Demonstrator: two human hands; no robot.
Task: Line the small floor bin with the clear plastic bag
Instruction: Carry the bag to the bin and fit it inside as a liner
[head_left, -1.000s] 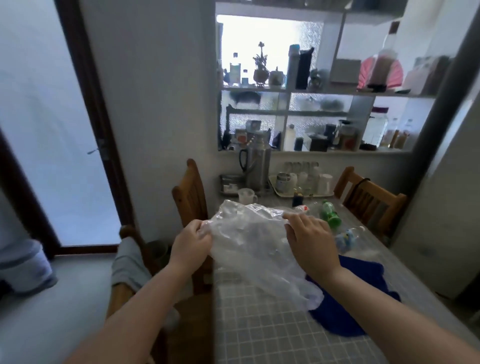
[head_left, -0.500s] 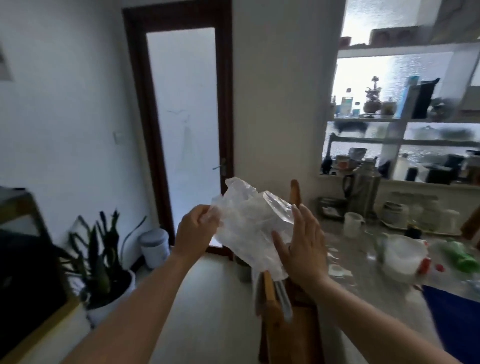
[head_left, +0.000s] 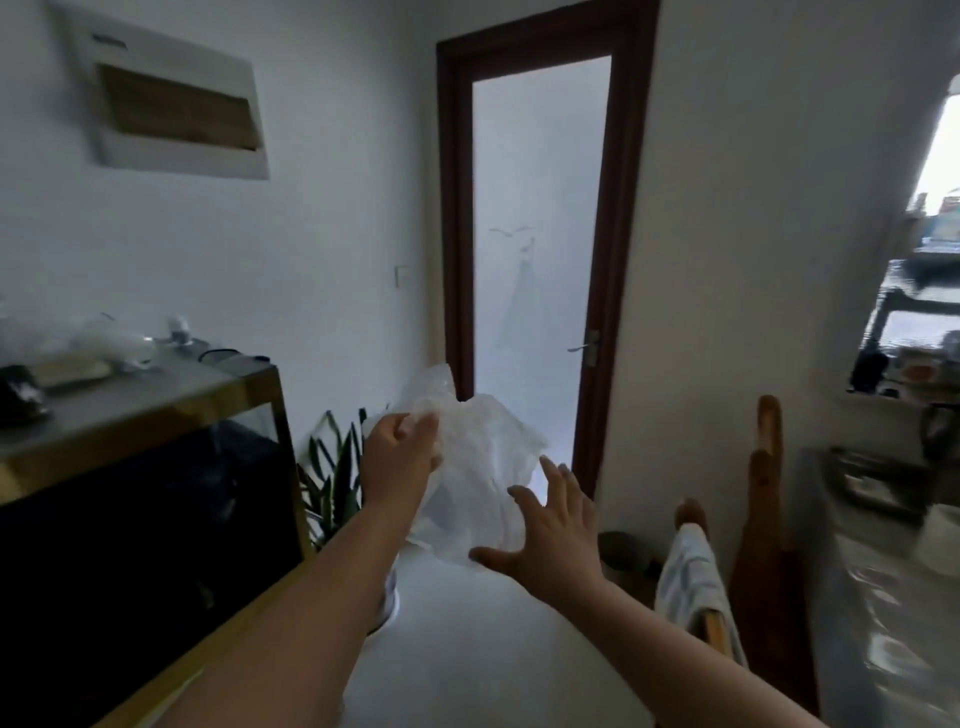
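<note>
White walls and a frosted glass door (head_left: 540, 249) are filling the background. You are holding the clear plastic bag (head_left: 478, 483) up in front of the door, your left hand (head_left: 400, 457) pinching its upper left edge in a closed grip. Your right hand (head_left: 556, 530) is spreading its fingers open, the thumb touching the bag's lower edge. A potted plant (head_left: 332, 478) is standing beside a dark cabinet (head_left: 140, 493).
</note>
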